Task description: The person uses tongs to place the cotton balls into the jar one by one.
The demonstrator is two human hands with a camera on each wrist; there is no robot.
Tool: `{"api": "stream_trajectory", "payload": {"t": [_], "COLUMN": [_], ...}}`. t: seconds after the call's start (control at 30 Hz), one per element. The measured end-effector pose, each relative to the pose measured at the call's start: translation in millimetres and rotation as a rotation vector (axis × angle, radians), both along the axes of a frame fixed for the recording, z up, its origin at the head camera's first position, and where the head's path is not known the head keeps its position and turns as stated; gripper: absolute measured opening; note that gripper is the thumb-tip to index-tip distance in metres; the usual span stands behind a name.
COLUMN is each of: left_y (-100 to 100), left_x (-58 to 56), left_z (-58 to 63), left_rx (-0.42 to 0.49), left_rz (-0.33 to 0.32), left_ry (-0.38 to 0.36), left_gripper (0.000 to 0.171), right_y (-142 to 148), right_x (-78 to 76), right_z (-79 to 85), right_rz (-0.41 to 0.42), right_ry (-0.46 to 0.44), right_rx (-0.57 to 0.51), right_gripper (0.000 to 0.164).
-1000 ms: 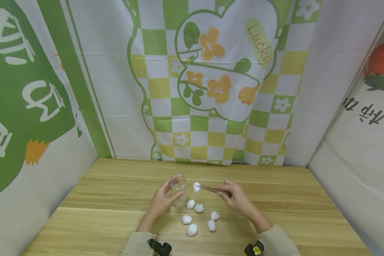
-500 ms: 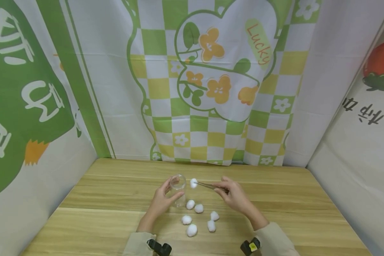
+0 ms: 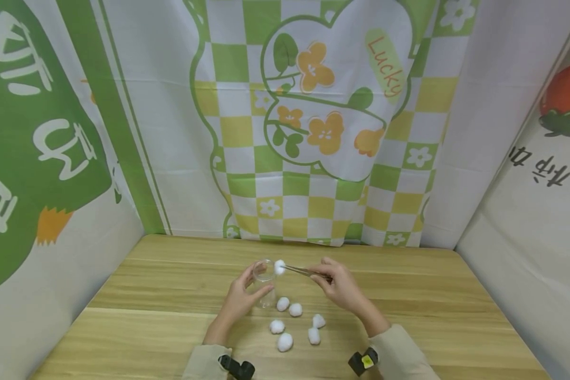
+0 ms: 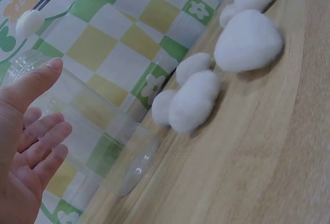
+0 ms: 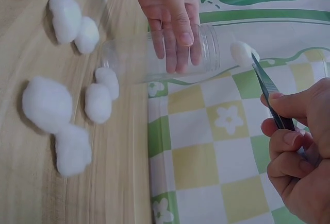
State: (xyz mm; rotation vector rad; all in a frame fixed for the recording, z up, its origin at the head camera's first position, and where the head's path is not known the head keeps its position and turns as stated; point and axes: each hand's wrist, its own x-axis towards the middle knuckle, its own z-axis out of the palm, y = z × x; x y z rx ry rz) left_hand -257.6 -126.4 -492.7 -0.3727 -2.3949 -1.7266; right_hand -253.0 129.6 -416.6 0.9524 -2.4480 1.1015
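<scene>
Over the wooden table (image 3: 180, 295), wraps the left hand (image 3: 242, 295) partway round the clear jar (image 4: 103, 126), held upright between thumb and fingers and apparently standing on its base. With the right hand (image 3: 340, 287), at the jar's three o'clock, pinches slim tweezers (image 5: 268, 87) pressed together on one white cotton ball (image 5: 242, 53) just beside the rim; shows six loose cotton balls (image 3: 285, 342) between three and five o'clock.

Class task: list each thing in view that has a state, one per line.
Clear jar: upright, uncapped, empty
Tweezers: closed on the raised cotton ball
Raised cotton ball: outside the jar
Six loose cotton balls: resting on the table
Left hand: gripping the jar
Right hand: gripping the tweezers
Checked cloth: hanging
</scene>
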Motion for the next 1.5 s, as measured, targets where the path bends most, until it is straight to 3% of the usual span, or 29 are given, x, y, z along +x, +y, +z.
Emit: {"api": "stream_trajectory", "payload": {"t": [0.3,1.23,1.5], "left_y": [-0.1,-0.5,-0.8], "left_x": [1.5,-0.5,0.3], "left_z": [1.7,-1.2,-0.1], "left_rx": [0.002,-0.012,0.0], "left_rz": [0.002,0.021,0.019], "left_ry": [0.006,-0.004,-0.016], "left_gripper": [0.063,0.07,0.07], "right_y": [-8.6,-29.5,-31.4], "right_x": [-3.1,-8.4,-8.9], "right_z": [-0.5,-11.0,-10.8], "right_rz": [0.014,0.015,-0.017], "right_ry": [0.037,0.009,-0.041], "right_rx": [-0.026,-0.023,-0.003], "right_gripper": [0.016,0.017,0.018]}}
